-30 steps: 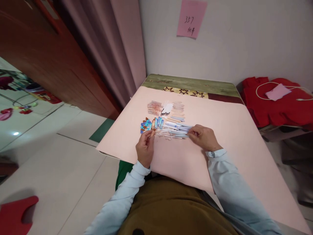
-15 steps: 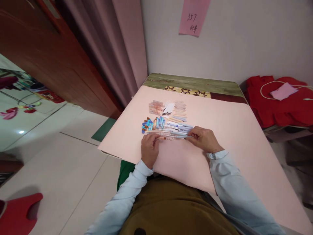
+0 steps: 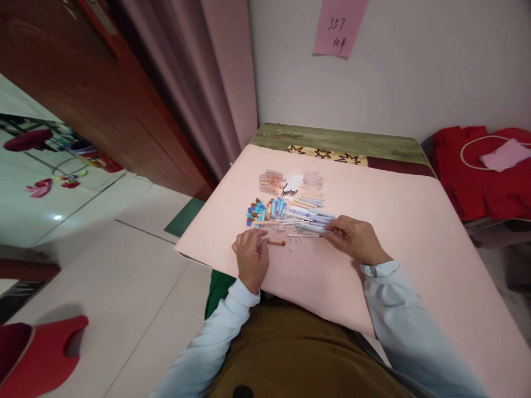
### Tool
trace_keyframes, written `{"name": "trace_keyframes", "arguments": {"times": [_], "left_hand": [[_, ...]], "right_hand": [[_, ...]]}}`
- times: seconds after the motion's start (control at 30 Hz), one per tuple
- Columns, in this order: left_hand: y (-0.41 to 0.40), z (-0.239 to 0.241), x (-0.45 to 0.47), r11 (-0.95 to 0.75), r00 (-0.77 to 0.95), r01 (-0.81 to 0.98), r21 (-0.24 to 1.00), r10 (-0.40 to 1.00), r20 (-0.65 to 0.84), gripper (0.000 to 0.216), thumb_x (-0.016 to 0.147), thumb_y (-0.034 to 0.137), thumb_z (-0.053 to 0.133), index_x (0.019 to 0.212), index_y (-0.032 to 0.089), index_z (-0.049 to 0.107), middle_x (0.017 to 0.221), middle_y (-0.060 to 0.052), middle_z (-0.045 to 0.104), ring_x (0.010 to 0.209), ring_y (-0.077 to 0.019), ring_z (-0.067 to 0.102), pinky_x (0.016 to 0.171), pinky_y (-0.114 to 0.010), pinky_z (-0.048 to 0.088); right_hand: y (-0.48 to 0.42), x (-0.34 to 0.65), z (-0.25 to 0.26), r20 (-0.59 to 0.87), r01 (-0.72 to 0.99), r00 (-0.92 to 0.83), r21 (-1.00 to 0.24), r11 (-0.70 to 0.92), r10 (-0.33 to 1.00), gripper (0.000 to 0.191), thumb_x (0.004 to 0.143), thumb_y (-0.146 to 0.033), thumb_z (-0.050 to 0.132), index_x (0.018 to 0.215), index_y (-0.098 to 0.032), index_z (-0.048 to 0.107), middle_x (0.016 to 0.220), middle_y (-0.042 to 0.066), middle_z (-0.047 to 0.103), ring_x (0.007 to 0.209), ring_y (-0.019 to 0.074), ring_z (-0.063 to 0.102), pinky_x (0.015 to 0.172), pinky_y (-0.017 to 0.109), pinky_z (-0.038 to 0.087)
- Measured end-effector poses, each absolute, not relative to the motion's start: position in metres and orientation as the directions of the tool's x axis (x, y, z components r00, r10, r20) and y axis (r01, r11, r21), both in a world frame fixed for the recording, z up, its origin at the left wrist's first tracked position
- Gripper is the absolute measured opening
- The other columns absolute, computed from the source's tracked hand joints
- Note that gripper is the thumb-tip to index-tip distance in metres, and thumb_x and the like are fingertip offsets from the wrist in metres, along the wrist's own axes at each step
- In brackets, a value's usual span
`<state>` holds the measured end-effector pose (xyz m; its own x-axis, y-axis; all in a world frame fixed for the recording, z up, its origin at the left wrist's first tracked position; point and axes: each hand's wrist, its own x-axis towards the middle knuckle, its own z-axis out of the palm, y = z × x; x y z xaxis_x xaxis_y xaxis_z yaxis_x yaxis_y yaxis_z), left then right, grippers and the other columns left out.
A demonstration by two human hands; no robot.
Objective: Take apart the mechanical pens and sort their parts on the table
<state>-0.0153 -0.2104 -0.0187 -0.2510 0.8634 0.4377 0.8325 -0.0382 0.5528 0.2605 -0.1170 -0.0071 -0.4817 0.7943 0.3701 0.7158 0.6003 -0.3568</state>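
My left hand [image 3: 252,257] is curled near the table's front edge, thumb and index finger on a slim orange-brown pen barrel [image 3: 276,242] pointing right. My right hand [image 3: 352,237] is closed at the right end of the pile, its fingertips at the end of a thin white stick [image 3: 304,236]. Pale blue and lilac pen barrels [image 3: 317,217] lie beside those fingertips, partly covered by them. Between the hands are small pale bits [image 3: 291,249]. Behind my left hand are blue and brown caps [image 3: 254,211] and short blue and tan tubes [image 3: 277,208].
Farther back on the pink-covered table [image 3: 373,199] lie clear brownish parts [image 3: 271,181], black-tipped white sticks [image 3: 292,185] and pale clear parts [image 3: 313,181]. A pink note [image 3: 340,30] hangs on the wall. Red cloth [image 3: 477,171] sits at right, a red stool [image 3: 50,354] at left.
My left hand has drawn slightly toward me and left with the orange-brown barrel. The white stick by my right hand lies a little nearer to me. The view has shifted slightly.
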Motion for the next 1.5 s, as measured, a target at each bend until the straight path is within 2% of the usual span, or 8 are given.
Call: {"name": "trace_keyframes", "arguments": {"times": [0.17, 0.33, 0.47, 0.6, 0.87, 1.07, 1.33, 1.5], "left_hand": [[-0.21, -0.016, -0.012, -0.084, -0.155, 0.853, 0.516, 0.902, 0.402, 0.012, 0.084, 0.021, 0.063, 0.095, 0.024, 0.068, 0.103, -0.006, 0.069, 0.102, -0.0259, 0.057, 0.09, -0.042, 0.037], [-0.211, -0.016, -0.012, -0.096, -0.13, 0.848, 0.522, 0.916, 0.38, 0.024, 0.08, 0.011, 0.056, 0.097, 0.023, 0.068, 0.105, -0.006, 0.069, 0.104, -0.0259, 0.056, 0.09, -0.042, 0.036], [-0.212, -0.016, -0.013, -0.102, -0.126, 0.844, 0.527, 0.917, 0.378, 0.027, 0.078, 0.008, 0.054, 0.096, 0.022, 0.067, 0.103, -0.006, 0.069, 0.102, -0.0254, 0.056, 0.09, -0.043, 0.035], [-0.211, -0.015, -0.011, -0.101, -0.101, 0.86, 0.501, 0.927, 0.362, 0.027, 0.075, 0.008, 0.055, 0.095, 0.022, 0.066, 0.101, -0.006, 0.069, 0.102, -0.0259, 0.056, 0.089, -0.043, 0.034], [-0.209, -0.018, -0.008, -0.098, -0.053, 0.895, 0.435, 0.946, 0.321, 0.019, 0.077, 0.013, 0.062, 0.093, 0.022, 0.065, 0.105, -0.006, 0.067, 0.105, -0.027, 0.055, 0.09, -0.044, 0.033], [-0.209, -0.019, -0.009, -0.053, -0.127, 0.891, 0.45, 0.924, 0.36, 0.011, 0.089, 0.02, 0.059, 0.093, 0.024, 0.068, 0.102, -0.006, 0.067, 0.1, -0.0253, 0.054, 0.086, -0.042, 0.034], [-0.209, -0.017, -0.009, 0.007, -0.195, 0.889, 0.459, 0.911, 0.363, 0.014, 0.092, 0.023, 0.056, 0.096, 0.023, 0.07, 0.108, -0.008, 0.067, 0.104, -0.0263, 0.054, 0.089, -0.042, 0.035], [-0.209, -0.017, -0.009, 0.006, -0.194, 0.886, 0.464, 0.913, 0.359, 0.014, 0.093, 0.024, 0.056, 0.095, 0.024, 0.07, 0.107, -0.007, 0.067, 0.102, -0.0259, 0.054, 0.087, -0.042, 0.035]], "right_hand": [[-0.124, 0.254, -0.003, 0.383, 0.635, -0.524, -0.419, 0.649, 0.761, 0.018, 0.088, -0.037, 0.064, 0.084, -0.021, 0.07, 0.074, 0.0, 0.066, 0.064, 0.0122, 0.059, 0.061, 0.024, 0.04], [-0.135, 0.238, -0.001, 0.222, 0.484, -0.712, -0.531, 0.695, 0.666, 0.013, 0.084, -0.035, 0.068, 0.082, -0.022, 0.07, 0.073, -0.001, 0.067, 0.064, 0.0117, 0.059, 0.062, 0.023, 0.04], [-0.139, 0.228, -0.001, 0.146, 0.493, -0.755, -0.517, 0.7, 0.639, 0.012, 0.084, -0.032, 0.068, 0.078, -0.021, 0.069, 0.072, 0.0, 0.068, 0.064, 0.0124, 0.058, 0.06, 0.024, 0.037], [-0.139, 0.227, -0.003, 0.169, 0.545, -0.712, -0.479, 0.688, 0.682, 0.013, 0.085, -0.03, 0.066, 0.078, -0.021, 0.07, 0.072, 0.0, 0.068, 0.063, 0.0127, 0.058, 0.059, 0.024, 0.036], [-0.14, 0.229, 0.005, 0.15, 0.49, -0.764, -0.497, 0.716, 0.627, 0.011, 0.085, -0.033, 0.069, 0.084, -0.021, 0.07, 0.081, 0.001, 0.069, 0.07, 0.0133, 0.06, 0.062, 0.024, 0.036], [-0.144, 0.22, -0.004, 0.227, 0.551, -0.717, -0.394, 0.735, 0.659, 0.009, 0.085, -0.025, 0.064, 0.08, -0.02, 0.068, 0.076, 0.001, 0.067, 0.068, 0.0139, 0.058, 0.061, 0.025, 0.033], [-0.148, 0.206, -0.013, 0.363, 0.726, -0.576, -0.186, 0.663, 0.733, 0.02, 0.091, -0.031, 0.059, 0.077, -0.02, 0.068, 0.076, 0.004, 0.067, 0.067, 0.0154, 0.055, 0.06, 0.029, 0.028], [-0.144, 0.206, -0.017, 0.403, 0.785, -0.485, -0.191, 0.59, 0.776, 0.021, 0.093, -0.032, 0.057, 0.079, -0.02, 0.068, 0.078, 0.005, 0.067, 0.071, 0.0165, 0.055, 0.059, 0.029, 0.028]]}}
